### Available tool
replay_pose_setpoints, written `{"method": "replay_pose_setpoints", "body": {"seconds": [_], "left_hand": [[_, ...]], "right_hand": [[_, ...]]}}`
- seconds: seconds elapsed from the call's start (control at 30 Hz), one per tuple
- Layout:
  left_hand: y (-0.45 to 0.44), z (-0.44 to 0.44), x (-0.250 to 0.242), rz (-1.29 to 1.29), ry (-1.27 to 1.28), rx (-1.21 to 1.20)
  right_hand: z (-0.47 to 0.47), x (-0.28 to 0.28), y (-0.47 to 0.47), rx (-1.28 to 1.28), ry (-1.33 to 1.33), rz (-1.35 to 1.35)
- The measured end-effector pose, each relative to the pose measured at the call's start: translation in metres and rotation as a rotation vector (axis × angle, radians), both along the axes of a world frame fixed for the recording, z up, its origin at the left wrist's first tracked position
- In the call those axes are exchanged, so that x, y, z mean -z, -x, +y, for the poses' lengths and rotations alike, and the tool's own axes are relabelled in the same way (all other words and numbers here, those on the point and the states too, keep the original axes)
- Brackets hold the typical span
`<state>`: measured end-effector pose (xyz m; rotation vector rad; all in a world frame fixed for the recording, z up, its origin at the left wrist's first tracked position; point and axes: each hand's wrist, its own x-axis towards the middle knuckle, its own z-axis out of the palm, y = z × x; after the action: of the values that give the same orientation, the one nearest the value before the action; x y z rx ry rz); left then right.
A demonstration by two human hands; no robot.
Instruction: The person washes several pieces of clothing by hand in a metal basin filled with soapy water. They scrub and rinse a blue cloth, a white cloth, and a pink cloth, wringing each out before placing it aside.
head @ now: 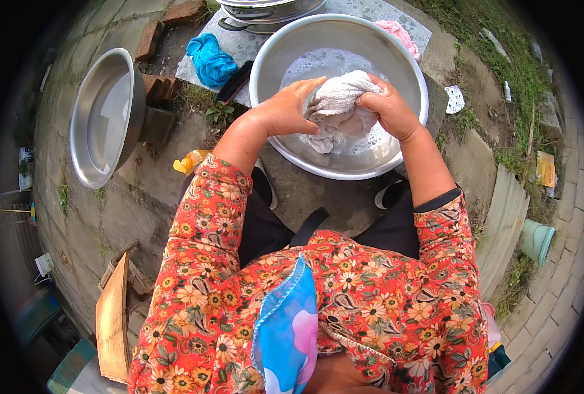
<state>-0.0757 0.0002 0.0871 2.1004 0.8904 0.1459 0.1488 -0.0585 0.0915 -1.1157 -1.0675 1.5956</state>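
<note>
In front of me a wide metal basin [343, 170] holds sudsy water [299, 66]. My right hand [388, 106] grips a wet, whitish cloth [348, 88], bunched up above the water. The cloth's lower folds hang down to the suds. Beside its left side is my left hand [287, 106], thumb and fingers spread apart; whether they touch the cloth is hard to tell.
A blue cloth [210, 59], a dark-bristled brush [235, 81] and a pink cloth [400, 34] lie around the basin. Stacked metal pots [277, 15] stand behind. Leftward are a second metal basin [137, 93] with water and a yellow bottle [189, 161].
</note>
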Motion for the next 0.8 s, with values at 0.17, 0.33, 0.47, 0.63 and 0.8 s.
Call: {"method": "replay_pose_setpoints", "body": {"seconds": [0.17, 0.33, 0.47, 0.63, 0.8], "left_hand": [[-0.017, -0.006, 0.010, -0.201, 0.164, -0.063], [-0.010, 0.009, 0.008, -0.072, 0.349, -0.270], [-0.021, 0.013, 0.040, 0.154, 0.166, -0.346], [-0.051, 0.013, 0.091, 0.334, -0.059, -0.418], [-0.062, 0.017, 0.105, 0.446, -0.150, -0.431]], "right_hand": [[-0.003, -0.026, -0.016, -0.069, -0.025, 0.290], [0.009, -0.024, -0.047, 0.145, 0.053, -0.410], [0.026, 0.019, -0.042, 0.042, 0.084, -1.064], [0.034, 0.078, -0.017, 0.055, -0.028, -1.546], [0.032, 0.095, 0.000, -0.051, -0.270, -1.655]]}}
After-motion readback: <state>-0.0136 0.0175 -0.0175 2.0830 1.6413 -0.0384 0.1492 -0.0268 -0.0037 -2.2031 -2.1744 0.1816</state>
